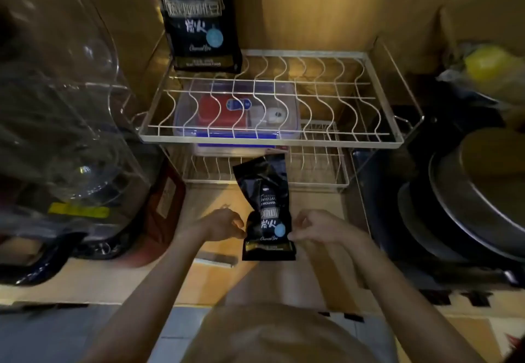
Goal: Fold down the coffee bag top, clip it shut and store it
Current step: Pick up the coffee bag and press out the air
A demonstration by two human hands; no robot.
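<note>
Holding: my two hands pinch a black foil coffee bag (pixel 267 212) upright over the wooden cupboard floor (pixel 216 277).
Rack: a white wire dish rack (pixel 272 98) spans the cupboard behind my bag, with a clear plastic box with a blue rim (pixel 238 132) below its wires.
Second bag: a taller black coffee bag (pixel 199 19) stands on the rack's back left corner.
My bag: its top is crumpled, open and unclipped.
Left hand (pixel 227 225): fingertips closed on the bag's left edge.
Right hand (pixel 315 226): fingertips closed on the right edge.
Strip: a pale flat strip (pixel 216 259) lies near the bag's base; I cannot tell what it is.
</note>
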